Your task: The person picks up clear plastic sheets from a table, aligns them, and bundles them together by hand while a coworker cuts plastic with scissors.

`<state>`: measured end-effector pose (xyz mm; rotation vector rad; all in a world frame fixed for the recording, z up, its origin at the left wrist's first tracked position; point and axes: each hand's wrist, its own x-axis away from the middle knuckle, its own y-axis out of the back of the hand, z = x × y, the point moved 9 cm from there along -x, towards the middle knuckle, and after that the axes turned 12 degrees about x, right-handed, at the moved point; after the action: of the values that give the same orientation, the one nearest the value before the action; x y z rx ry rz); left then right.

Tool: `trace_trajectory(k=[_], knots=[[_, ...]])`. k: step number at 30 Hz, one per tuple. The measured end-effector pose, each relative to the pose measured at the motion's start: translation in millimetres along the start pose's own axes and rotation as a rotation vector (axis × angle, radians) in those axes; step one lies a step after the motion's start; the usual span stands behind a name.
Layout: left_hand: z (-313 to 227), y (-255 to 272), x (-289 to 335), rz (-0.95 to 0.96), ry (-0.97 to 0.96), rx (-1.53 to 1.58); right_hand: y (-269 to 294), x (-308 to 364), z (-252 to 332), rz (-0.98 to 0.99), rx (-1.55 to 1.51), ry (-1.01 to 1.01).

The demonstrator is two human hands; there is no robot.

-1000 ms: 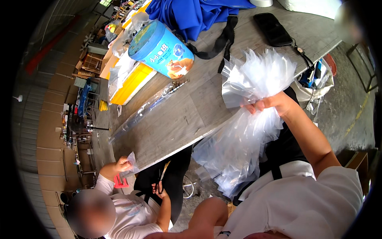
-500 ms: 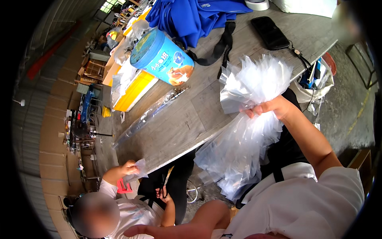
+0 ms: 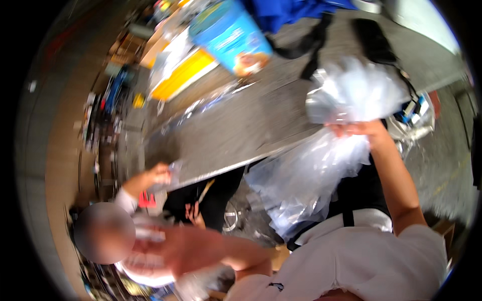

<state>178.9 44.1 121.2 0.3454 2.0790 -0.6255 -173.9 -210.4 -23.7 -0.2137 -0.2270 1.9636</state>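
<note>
One shiny bundle of translucent plastic sheets (image 3: 314, 175), too blurred to count, flares from the right hand (image 3: 357, 129), grip clenched around it; left hand (image 3: 193, 248) blurred, grip unclear.

Stretches across the upper half as a grey counter (image 3: 261, 120), slanting up along its pale front edge from eight o'clock. Bears a blue tub (image 3: 232, 37) at twelve, a yellow-and-white box (image 3: 186, 75) just beside it toward eleven, and a long clear plastic sleeve (image 3: 213, 103) from ten to twelve. Carries blue cloth (image 3: 296, 10) just past twelve, a black strap (image 3: 314, 45) at one, a flat black phone (image 3: 374, 40) between one and two, and a white object (image 3: 427, 25) near two, cut by the dark rim.
</note>
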Motion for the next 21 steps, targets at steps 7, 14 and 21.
trace_trajectory(k=[7, 14, 21], knots=[[62, 9, -34, 0.640, -0.177, -0.886, -13, -8, 7, 0.210, 0.013, 0.109], [123, -48, -30, 1.021, -0.219, -1.075, -10, -15, 8, 0.163, -0.009, 0.152], [165, -77, -1, 1.148, -0.303, -0.844, -15, -12, 10, 0.111, 0.041, 0.062]])
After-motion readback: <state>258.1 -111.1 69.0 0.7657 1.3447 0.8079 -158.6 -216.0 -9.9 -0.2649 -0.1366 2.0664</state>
